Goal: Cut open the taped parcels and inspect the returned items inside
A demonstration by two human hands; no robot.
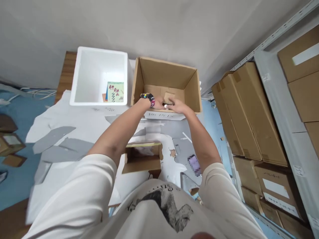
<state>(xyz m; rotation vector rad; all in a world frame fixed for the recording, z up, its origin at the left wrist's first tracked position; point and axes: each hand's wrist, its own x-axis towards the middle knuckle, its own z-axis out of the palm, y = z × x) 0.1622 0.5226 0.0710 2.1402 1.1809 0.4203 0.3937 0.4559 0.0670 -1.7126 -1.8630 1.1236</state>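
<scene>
Both hands reach over the near wall into an open cardboard box (165,69). Inside, near its front, a small tan cardboard packet (169,96) stands at my right hand (177,105), whose fingers curl against it. My left hand (158,103), with a dark beaded bracelet and a patterned band at the wrist, is close beside it. Its fingers are closed, and what they hold is hidden. Something dark and a small white spot show between the hands, too small to name. A white strip with handwriting (163,115) runs along the box's near side.
Left of the box stands a white foam box (74,79) holding a green booklet (117,92). A smaller open carton (142,166) lies nearer me on the paper-covered table (82,121). A purple phone-like object (194,165) lies right. Cartons (249,109) fill the right-hand shelf.
</scene>
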